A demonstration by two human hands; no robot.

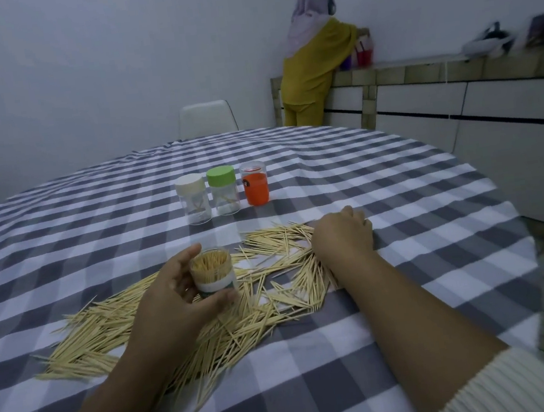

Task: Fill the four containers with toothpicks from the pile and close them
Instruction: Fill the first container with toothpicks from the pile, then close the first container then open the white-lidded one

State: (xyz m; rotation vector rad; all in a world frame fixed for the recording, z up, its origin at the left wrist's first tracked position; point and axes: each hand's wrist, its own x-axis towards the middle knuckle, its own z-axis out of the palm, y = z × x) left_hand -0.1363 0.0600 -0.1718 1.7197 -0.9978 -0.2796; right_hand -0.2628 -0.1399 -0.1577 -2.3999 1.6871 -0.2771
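Toothpicks (189,323) are best gathered aligned; the open container (213,273) is gripped upright by the left hand (179,297), while the right hand (341,235) rests curled on the pile, its grasp unclear.

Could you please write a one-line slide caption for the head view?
Left hand holds a toothpick-filled container while right hand rests on the pile.

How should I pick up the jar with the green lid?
Grip the green-lidded jar around its clear body, below the lid, coming from the near side. It stands upright, with a cream-lidded jar and an orange jar close on either side, so fingers probably fit best front and back.
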